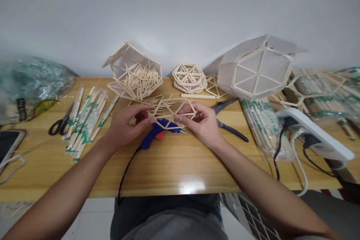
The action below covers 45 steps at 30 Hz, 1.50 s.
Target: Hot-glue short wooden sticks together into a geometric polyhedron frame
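Between my two hands a wooden stick frame (pixel 165 115) of joined triangles is held up above the table. My left hand (pixel 126 122) pinches its left corner between thumb and fingers. My right hand (pixel 201 120) grips the right side, fingers closed round the thin sticks. Just below and behind the frame lies a blue glue gun (pixel 150 137) with an orange-red trigger, its nozzle pointing right and its black cord running toward the front edge. Short cut sticks (pixel 165 102) lie scattered on the table behind my hands.
At the back stand a stick-filled lattice bowl (pixel 142 80), a small lattice piece (pixel 189 78) and a large paper-covered frame (pixel 257 69). Wrapped chopsticks (pixel 84 123), scissors (pixel 60 123) and a phone (pixel 9 144) lie left. Right are black-handled cutters (pixel 232 130), packed chopsticks (pixel 264 127) and a power strip (pixel 317 135).
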### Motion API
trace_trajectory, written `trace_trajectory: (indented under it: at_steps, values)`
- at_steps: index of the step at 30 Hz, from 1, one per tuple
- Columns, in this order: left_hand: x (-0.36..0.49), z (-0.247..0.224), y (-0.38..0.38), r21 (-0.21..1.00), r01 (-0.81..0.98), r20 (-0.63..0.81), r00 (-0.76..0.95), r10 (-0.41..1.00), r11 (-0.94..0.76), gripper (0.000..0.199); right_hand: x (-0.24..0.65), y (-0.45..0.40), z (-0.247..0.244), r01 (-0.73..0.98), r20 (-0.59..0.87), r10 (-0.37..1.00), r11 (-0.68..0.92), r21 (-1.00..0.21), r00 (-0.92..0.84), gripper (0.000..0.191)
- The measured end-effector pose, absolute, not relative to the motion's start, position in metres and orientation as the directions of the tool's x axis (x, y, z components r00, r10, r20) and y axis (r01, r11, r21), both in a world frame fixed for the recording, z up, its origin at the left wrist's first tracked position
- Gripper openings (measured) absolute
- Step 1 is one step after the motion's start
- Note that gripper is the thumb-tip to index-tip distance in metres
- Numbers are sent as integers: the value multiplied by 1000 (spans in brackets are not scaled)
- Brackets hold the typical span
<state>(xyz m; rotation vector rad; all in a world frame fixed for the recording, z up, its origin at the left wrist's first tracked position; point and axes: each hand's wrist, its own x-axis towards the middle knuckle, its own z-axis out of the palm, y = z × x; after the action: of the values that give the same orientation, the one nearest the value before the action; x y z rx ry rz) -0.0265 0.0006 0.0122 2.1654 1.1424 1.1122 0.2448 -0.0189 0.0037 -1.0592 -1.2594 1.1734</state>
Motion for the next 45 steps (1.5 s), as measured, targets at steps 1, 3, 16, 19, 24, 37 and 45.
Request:
trace_trajectory:
  at_steps: [1,3,16,19,24,37,45]
  values:
    - [-27,11,1,682,476,438,341,831,-555,35,244,-19,4,-56,124,991,121,-991,-50,37]
    - [-27,10,1,671,491,427,357,831,-556,36,243,-20,4,-34,123,991,122,-992,-53,41]
    - [-28,10,-6,534,568,487,399,777,-626,29,238,-30,0,16,172,983,171,-985,58,54]
    - [-29,9,-10,460,597,551,388,739,-657,27,239,-30,0,42,214,975,212,-976,60,49]
    - [-29,10,-14,370,643,621,365,694,-670,27,243,-29,0,102,282,959,278,-955,34,40]
    - [-30,14,-12,377,601,631,390,671,-704,28,245,-27,-5,105,235,971,230,-967,36,46]
    - [-30,16,-9,375,569,639,413,649,-732,31,240,-32,-2,33,234,971,233,-972,53,47]
